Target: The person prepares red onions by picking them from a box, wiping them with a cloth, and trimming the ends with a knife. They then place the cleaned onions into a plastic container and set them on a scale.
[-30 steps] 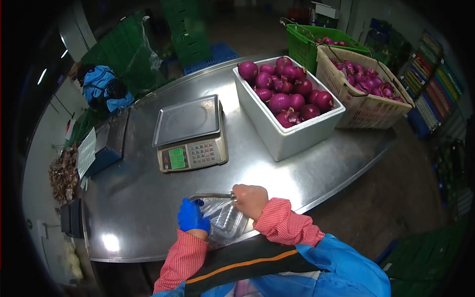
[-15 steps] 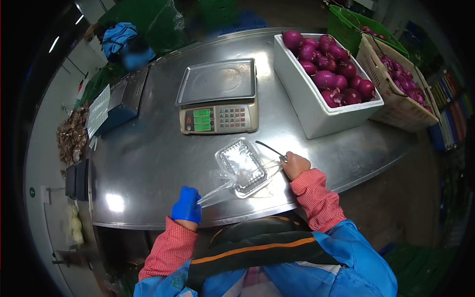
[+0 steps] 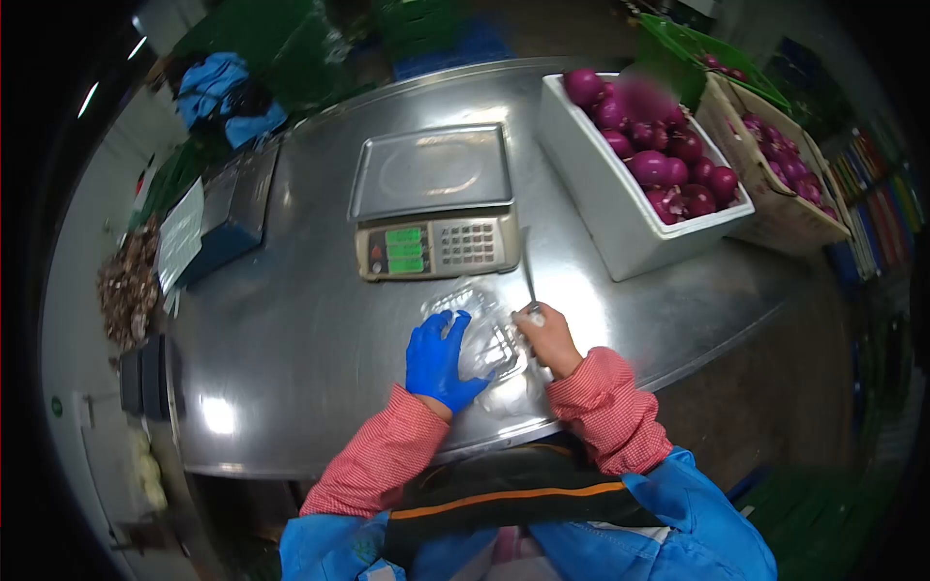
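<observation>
My left hand (image 3: 440,365), in a blue glove, rests at the left side of a clear plastic container (image 3: 481,341). Its fingers are spread apart, with the thumb over the container's near part. Clear plastic film (image 3: 511,395) lies crumpled around the container's near end. My bare right hand (image 3: 549,341) is at the container's right side, closed around a slim, dark knife (image 3: 529,274) whose thin end points away from me. Just beyond the container stands a digital scale (image 3: 438,254) with a bare metal pan (image 3: 433,174).
A white foam box (image 3: 639,237) full of red onions (image 3: 651,167) stands on the steel table (image 3: 320,358). Behind it are a beige basket (image 3: 775,208) and a green crate (image 3: 683,58). At left sits a dark box-shaped device (image 3: 228,223) with paper; a person in blue (image 3: 218,92) is beyond.
My left hand has let go of the stretched film and moved right onto the container, fingers spreading. My right hand has shifted left, turning the knife to point straight away from me.
</observation>
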{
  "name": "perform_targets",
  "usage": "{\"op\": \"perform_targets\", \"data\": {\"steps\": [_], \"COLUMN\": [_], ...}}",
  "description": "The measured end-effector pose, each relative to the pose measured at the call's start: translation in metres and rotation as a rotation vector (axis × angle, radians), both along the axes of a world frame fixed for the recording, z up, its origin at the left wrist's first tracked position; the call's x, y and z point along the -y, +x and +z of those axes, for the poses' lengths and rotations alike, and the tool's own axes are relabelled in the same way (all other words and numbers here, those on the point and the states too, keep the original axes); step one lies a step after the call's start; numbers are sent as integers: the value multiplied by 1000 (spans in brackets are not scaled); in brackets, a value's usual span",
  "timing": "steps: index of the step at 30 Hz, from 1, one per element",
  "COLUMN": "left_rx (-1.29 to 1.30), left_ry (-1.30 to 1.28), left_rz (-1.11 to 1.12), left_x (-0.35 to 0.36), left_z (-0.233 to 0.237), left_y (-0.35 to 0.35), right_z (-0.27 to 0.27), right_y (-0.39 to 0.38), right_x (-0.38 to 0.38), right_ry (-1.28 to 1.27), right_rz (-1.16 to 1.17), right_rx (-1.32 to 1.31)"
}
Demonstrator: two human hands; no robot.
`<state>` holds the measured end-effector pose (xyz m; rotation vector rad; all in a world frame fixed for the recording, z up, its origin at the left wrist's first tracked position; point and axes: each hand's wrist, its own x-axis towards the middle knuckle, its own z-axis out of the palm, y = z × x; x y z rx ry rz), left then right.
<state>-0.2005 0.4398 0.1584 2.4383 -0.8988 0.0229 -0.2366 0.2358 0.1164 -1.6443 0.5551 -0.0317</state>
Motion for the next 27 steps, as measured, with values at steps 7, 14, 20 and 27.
{"op": "perform_targets", "data": {"steps": [7, 14, 20, 27], "left_rx": [-519, -1247, -735, -872], "left_ry": [-324, -681, -7, -120], "left_rz": [30, 49, -123, -173], "left_x": [3, 9, 21, 32], "left_z": [-41, -36, -27, -30], "left_y": [25, 31, 16, -9], "right_z": [26, 32, 38, 2], "right_y": [-6, -30, -54, -38], "right_x": [-4, -4, 14, 3], "right_ry": [-274, -562, -670, -864], "right_rz": [159, 297, 371, 183], "right_rx": [190, 88, 121, 77]}}
